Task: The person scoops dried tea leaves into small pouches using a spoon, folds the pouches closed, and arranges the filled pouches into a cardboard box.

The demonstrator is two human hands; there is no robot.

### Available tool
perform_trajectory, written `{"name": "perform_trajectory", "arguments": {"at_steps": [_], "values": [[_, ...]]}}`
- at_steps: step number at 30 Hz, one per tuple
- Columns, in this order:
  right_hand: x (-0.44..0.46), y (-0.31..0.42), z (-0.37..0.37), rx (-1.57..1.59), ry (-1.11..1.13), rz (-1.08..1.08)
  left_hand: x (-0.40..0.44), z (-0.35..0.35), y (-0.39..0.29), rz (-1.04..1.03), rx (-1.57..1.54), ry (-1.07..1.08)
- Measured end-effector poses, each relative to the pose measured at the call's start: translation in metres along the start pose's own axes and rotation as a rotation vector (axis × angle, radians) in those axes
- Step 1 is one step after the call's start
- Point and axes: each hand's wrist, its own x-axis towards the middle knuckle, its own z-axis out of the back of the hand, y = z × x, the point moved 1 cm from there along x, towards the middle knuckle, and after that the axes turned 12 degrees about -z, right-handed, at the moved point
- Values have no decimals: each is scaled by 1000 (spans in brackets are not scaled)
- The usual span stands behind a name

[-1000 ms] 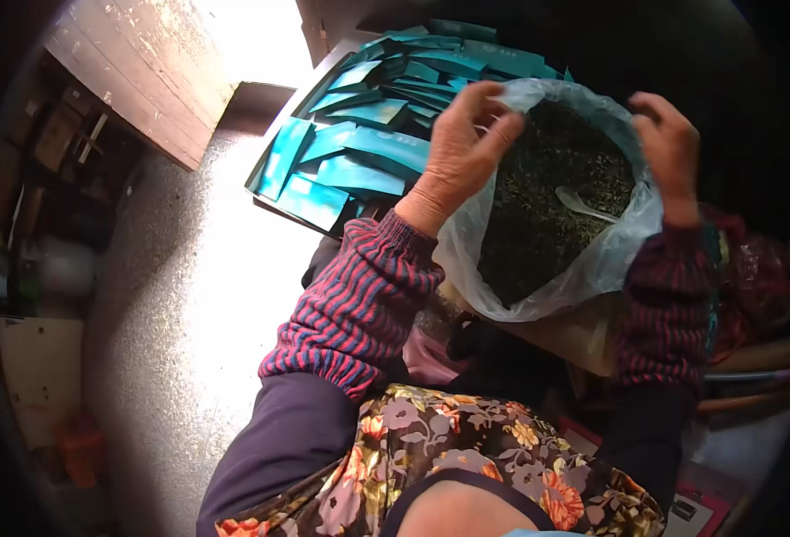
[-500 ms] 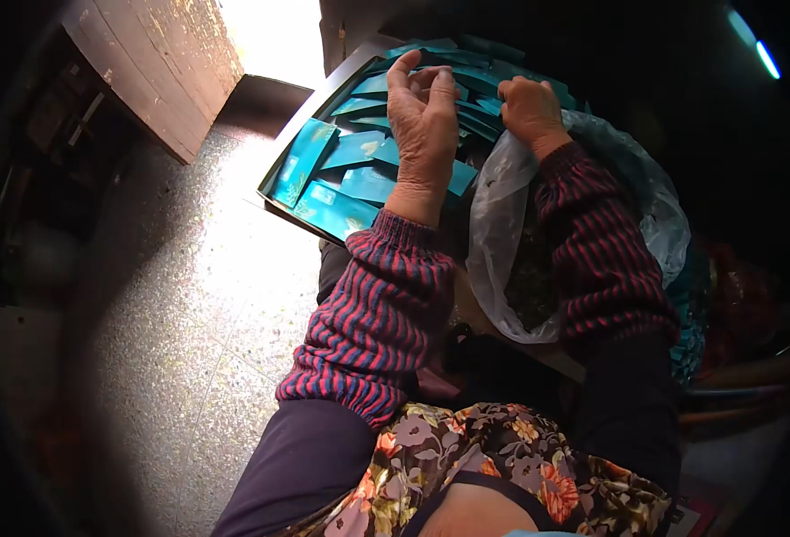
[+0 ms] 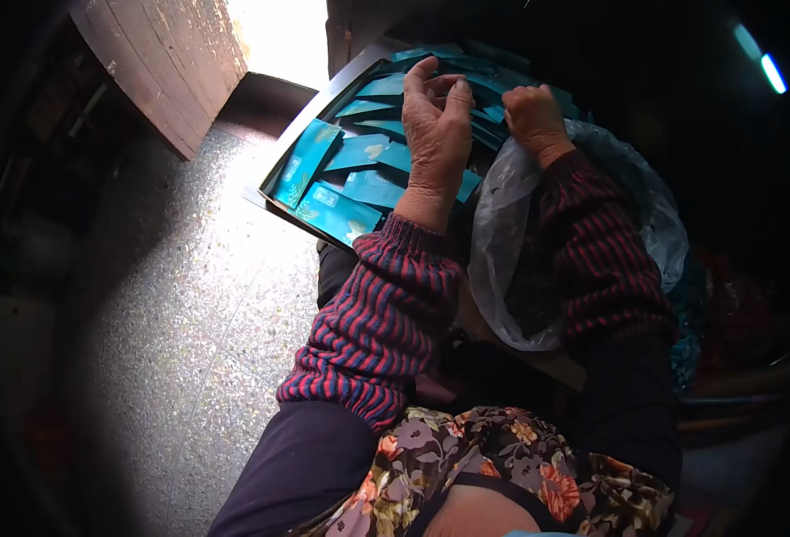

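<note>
Many teal packets (image 3: 338,212) lie in rows in a shallow tray (image 3: 280,159). Over the packets is my left hand (image 3: 438,125), palm up, with its fingers curled and apart and nothing visible in it. My right hand (image 3: 534,118) is closed beside it, at the packets' right side; whatever its fingers hold is hidden. Below my right wrist a translucent plastic bag (image 3: 495,259) stands with its mouth open. Dark loose leaves (image 3: 533,291) show inside the bag, partly covered by my right sleeve.
A worn wooden panel (image 3: 164,67) is at the upper left, near a bright opening. Speckled floor (image 3: 189,331) stretches along the left. Dim red and teal plastic lies to the right of the bag.
Both my hands have moved from the bag's rim leftward to the packets, and my right forearm now crosses the bag. In the last half second they have barely moved.
</note>
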Motion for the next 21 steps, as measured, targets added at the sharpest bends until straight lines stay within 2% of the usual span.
{"name": "perform_trajectory", "arguments": {"at_steps": [6, 8, 9, 10, 13, 14, 16, 19, 21], "values": [[-10, -15, 59, 155, -90, -72, -5, -3, 3, -4, 10, 23], [-18, -28, 80, 425, -95, -207, -7, -4, -1, 26, -7, 15], [-21, -33, 89, 386, -252, -129, -8, -3, 2, 16, -1, 28], [-25, -36, 97, 377, -257, -129, -10, -3, 4, 8, 5, 40], [-38, -40, 127, 690, -273, -406, -14, -4, 5, 42, 53, 68], [-41, -42, 129, 684, -280, -405, -16, -5, 5, 64, 89, 97], [-49, -46, 127, 875, -332, -483, -20, -9, 6, 64, 112, 127], [-61, -39, 124, 1064, -280, -574, -23, -11, 8, 121, 43, 187], [-66, -32, 132, 1172, -249, -607, -18, -9, 4, -301, 474, 220]]}}
